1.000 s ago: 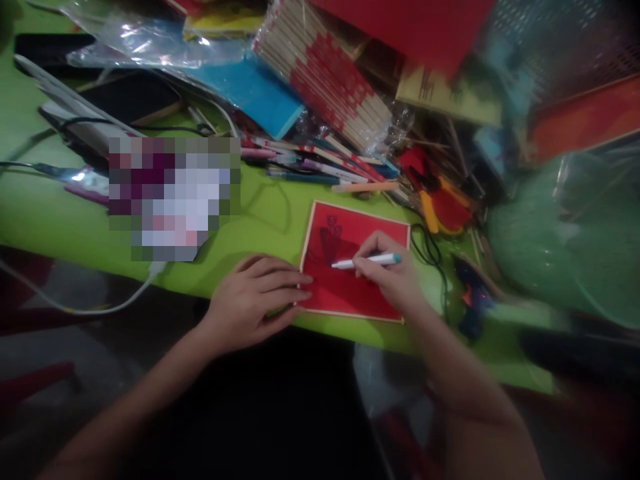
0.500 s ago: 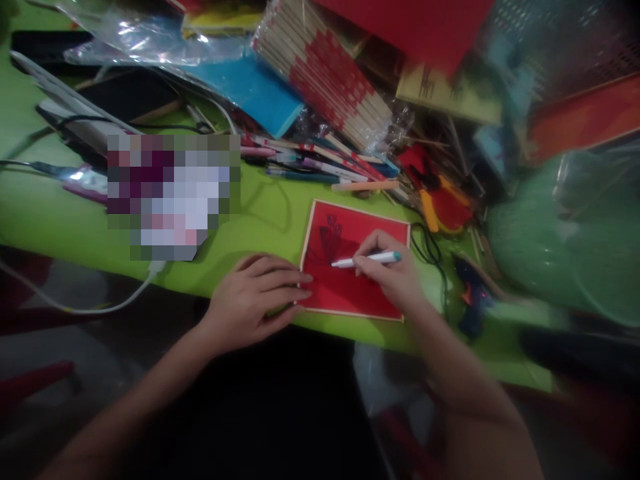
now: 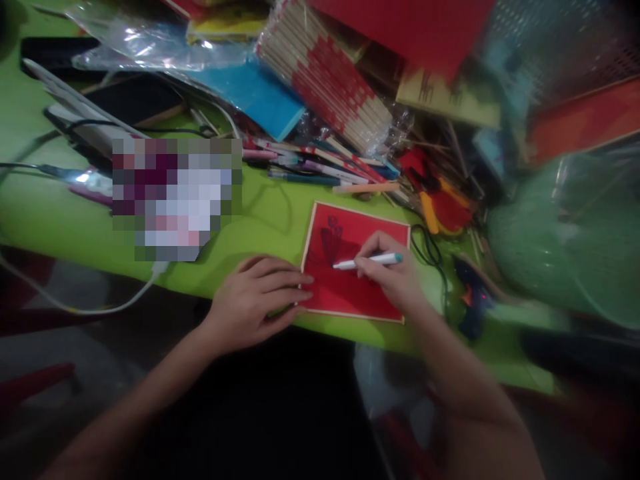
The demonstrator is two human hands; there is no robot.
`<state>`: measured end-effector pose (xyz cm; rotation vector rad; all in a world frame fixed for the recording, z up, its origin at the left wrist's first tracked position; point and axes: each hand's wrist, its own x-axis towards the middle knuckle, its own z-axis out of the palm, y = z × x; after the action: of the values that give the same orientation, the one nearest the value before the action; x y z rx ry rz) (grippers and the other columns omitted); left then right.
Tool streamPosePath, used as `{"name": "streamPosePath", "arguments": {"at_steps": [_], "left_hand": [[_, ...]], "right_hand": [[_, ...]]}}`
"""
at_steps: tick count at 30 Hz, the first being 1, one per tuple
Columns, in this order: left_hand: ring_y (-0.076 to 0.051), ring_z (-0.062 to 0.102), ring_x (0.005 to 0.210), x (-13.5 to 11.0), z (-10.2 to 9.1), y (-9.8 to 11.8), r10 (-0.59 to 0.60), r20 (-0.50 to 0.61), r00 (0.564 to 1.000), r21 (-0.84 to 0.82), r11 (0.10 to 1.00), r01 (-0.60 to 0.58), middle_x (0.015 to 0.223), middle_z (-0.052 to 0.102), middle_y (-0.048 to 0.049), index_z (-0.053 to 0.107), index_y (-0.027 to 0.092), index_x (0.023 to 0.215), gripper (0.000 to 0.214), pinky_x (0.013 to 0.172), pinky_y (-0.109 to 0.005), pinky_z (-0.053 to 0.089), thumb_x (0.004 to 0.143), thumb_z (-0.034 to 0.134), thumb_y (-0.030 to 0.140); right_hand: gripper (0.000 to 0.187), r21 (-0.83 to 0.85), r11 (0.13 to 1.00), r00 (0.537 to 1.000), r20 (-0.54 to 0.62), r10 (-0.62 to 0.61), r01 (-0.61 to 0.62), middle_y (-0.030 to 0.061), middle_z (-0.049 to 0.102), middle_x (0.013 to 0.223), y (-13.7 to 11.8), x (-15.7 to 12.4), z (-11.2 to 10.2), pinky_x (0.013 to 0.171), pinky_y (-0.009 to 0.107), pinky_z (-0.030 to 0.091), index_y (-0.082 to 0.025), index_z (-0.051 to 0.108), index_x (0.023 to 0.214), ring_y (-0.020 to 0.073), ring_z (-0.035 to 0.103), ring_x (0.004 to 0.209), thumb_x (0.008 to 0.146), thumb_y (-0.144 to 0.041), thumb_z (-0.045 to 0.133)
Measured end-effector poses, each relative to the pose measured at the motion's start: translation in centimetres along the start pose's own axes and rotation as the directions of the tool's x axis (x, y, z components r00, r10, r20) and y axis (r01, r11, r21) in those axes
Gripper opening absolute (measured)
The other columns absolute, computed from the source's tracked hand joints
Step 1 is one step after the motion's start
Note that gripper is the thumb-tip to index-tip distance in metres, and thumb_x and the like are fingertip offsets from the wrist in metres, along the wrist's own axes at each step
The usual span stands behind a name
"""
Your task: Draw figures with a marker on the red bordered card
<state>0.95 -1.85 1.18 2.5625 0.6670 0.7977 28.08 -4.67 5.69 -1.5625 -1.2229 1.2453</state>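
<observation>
A red square panel (image 3: 350, 293) edged with thin pale sticks lies near the front of the green table (image 3: 260, 220). Dark lines shaped like a flower or bouquet are drawn on its upper left part. My right hand (image 3: 387, 270) rests over the panel's right side, fingers closed round a white marker (image 3: 373, 261) with a teal end. The marker's tip points left, at or just above the red surface below the drawing. My left hand (image 3: 257, 297) lies flat with fingers stretched out, the fingertips on the panel's left edge.
Pens and sticks (image 3: 320, 170) lie behind the panel, with a plastic-wrapped bundle of sticks (image 3: 330, 80) beyond. Red-and-orange pliers (image 3: 443, 200) and a green rounded object (image 3: 570, 233) are to the right. A white cable (image 3: 115, 308) hangs over the front edge at left.
The view has shifted very slightly. The marker's tip sits in nearly the same spot below the drawing, and both hands keep their poses.
</observation>
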Motion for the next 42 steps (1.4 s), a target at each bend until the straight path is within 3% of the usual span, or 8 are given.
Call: {"name": "streamPosePath", "arguments": {"at_steps": [21,25,30,36,42], "left_hand": [[-0.021,0.073,0.109,-0.2,0.2,0.0,-0.011,-0.009,1.000,-0.018,1.000,0.011,0.120,0.083,0.0032,0.078,0.031,0.110,0.015,0.098,-0.041,0.049,0.100,0.067,0.029],[-0.021,0.073,0.108,-0.2,0.1,0.0,-0.017,-0.005,1.000,-0.022,1.000,0.017,0.119,0.083,0.0032,0.079,0.032,0.111,0.017,0.099,-0.040,0.049,0.099,0.068,0.028],[-0.020,0.074,0.106,-0.1,0.2,-0.1,-0.001,-0.037,0.999,-0.026,1.000,0.000,0.117,0.083,0.0026,0.077,0.029,0.110,0.014,0.097,-0.039,0.050,0.099,0.068,0.027],[-0.020,0.072,0.099,-0.3,0.4,-0.2,-0.023,-0.079,0.997,0.002,1.000,0.023,0.111,0.082,0.0009,0.076,0.028,0.105,0.011,0.093,-0.038,0.052,0.097,0.072,0.022],[-0.026,0.068,0.105,-0.4,0.1,-0.2,-0.027,0.026,0.999,0.058,0.998,0.025,0.113,0.077,-0.0046,0.076,0.031,0.119,0.024,0.097,-0.044,0.051,0.096,0.075,0.038]], "right_hand": [[0.015,0.006,1.000,1.000,-0.020,-0.014,0.014,-0.0035,0.062,0.064,0.1,0.0,-0.1,0.056,0.027,0.038,-0.023,0.061,0.075,0.0122,0.052,0.058,0.079,-0.033,0.073],[0.022,0.105,0.992,0.988,-0.144,-0.050,0.065,-0.0045,0.059,0.062,0.8,0.3,-0.7,0.054,0.027,0.040,-0.025,0.059,0.078,0.0130,0.054,0.055,0.080,-0.040,0.075],[0.028,0.108,0.975,0.925,-0.351,-0.147,0.196,-0.0047,0.053,0.065,0.7,0.8,-2.0,0.051,0.027,0.039,-0.027,0.052,0.081,0.0129,0.055,0.055,0.087,-0.048,0.069],[0.026,0.104,0.965,0.879,-0.445,-0.170,0.239,-0.0040,0.051,0.069,0.3,1.1,-3.4,0.048,0.027,0.035,-0.028,0.051,0.087,0.0129,0.057,0.059,0.088,-0.048,0.067],[0.018,0.211,0.941,0.872,-0.468,-0.141,0.265,-0.0030,0.057,0.071,0.4,1.4,-3.5,0.047,0.026,0.032,-0.026,0.058,0.087,0.0118,0.056,0.059,0.084,-0.039,0.071]]}}
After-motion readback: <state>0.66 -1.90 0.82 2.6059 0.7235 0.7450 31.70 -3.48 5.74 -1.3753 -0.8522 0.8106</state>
